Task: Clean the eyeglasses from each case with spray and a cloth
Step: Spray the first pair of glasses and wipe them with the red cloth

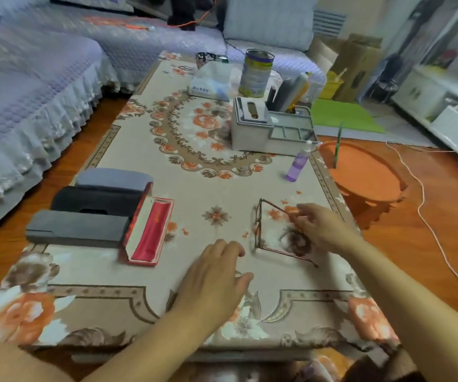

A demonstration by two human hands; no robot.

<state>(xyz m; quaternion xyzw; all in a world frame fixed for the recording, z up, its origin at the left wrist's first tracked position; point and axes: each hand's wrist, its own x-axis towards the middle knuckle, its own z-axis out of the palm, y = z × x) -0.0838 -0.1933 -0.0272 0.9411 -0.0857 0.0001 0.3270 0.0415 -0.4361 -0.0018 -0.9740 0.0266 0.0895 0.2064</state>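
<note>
Your right hand (320,226) pinches one thin temple arm of the wire-framed eyeglasses (261,230) between fingertips, the frame open and resting on or just above the floral worktop (222,188); your left hand (216,274) hovers beside them, its grip loose and empty. Held by one arm, the glasses could twist, bend at the hinge or slip. The purple spray bottle (299,162) stands well beyond near the worktop edge, so a hasty reach could tip it, and no cloth is visible beside the open red case (150,230).

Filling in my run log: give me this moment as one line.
right hand: pinching temple of thin-framed eyeglasses | left hand: empty, over table | red-lined open case: empty | purple spray bottle: untouched
</note>
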